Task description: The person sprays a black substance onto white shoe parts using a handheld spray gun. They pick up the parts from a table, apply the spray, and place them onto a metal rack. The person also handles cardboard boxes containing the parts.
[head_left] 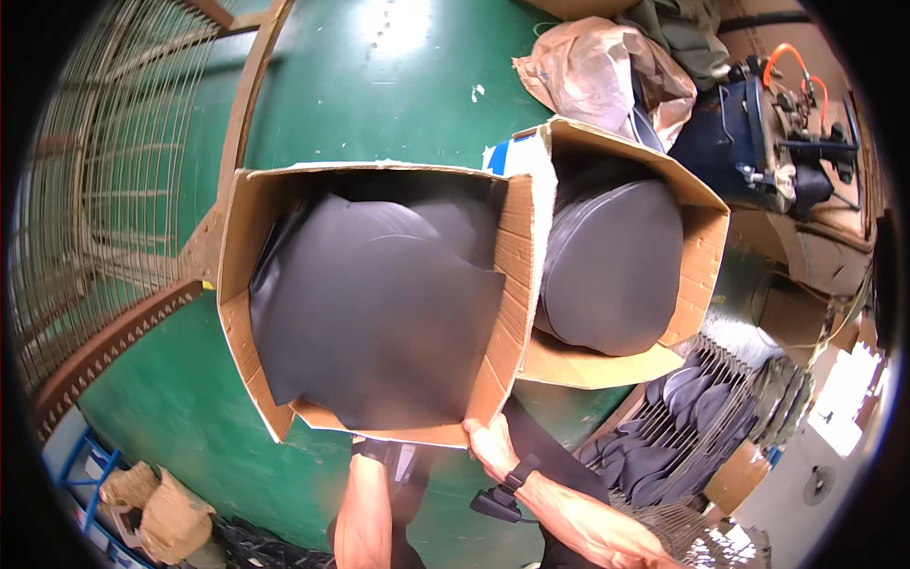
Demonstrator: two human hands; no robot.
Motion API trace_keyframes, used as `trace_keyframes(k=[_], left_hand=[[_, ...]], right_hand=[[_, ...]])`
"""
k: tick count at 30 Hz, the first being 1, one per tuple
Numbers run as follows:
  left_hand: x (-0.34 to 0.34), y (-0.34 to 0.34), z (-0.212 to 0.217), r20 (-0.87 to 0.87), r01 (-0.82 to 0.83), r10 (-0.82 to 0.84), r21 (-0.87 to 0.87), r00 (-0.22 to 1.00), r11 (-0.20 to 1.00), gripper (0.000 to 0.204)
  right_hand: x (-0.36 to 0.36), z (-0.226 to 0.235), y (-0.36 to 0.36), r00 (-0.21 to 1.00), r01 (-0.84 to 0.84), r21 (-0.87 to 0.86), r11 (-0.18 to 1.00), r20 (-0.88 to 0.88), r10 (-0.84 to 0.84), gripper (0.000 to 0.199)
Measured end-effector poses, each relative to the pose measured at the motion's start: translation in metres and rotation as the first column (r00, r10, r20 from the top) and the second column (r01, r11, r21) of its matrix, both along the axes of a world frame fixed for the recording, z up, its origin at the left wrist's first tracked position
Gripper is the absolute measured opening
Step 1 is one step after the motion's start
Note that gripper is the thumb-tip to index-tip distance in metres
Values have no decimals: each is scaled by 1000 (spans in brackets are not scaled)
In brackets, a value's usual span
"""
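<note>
A cardboard box (517,284) with its top open stands in front of me, holding dark grey sheets (379,303) of a smooth, flexible material with curved and cut edges. My right hand (490,446) grips the near right corner of this box, thumb over the rim. My left forearm (365,517) reaches to the box's near side; that hand is hidden behind the wall, so its fingers do not show. Touching on the right is a second cardboard box (697,237), with a stack of rounded dark grey pieces (616,266) inside.
A wire rack with a rusty frame (123,351) stands to the left on the green floor (379,104). Behind the boxes lies a crumpled plastic bag (607,71), beside a dark blue machine with an orange hose (782,57). Another rack (682,417) with dark pieces sits at the right.
</note>
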State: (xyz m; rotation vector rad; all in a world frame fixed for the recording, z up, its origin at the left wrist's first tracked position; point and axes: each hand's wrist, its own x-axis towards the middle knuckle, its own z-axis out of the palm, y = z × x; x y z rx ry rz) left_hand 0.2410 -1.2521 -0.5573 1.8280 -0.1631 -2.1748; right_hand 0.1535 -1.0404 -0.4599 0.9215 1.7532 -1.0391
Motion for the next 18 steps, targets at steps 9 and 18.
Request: trace_keyframes(k=[9,18], left_hand=[[-94,-40,0,-68,125,-131,-87,989,988,54],[-253,-120,-88,-618,244,-414,-343,669,907,53]], right_hand=[[-89,1,-41,939,317,-295,901,-34,-342,44],[-230,16,-86,827,5,-545,838,-469,-310,63]])
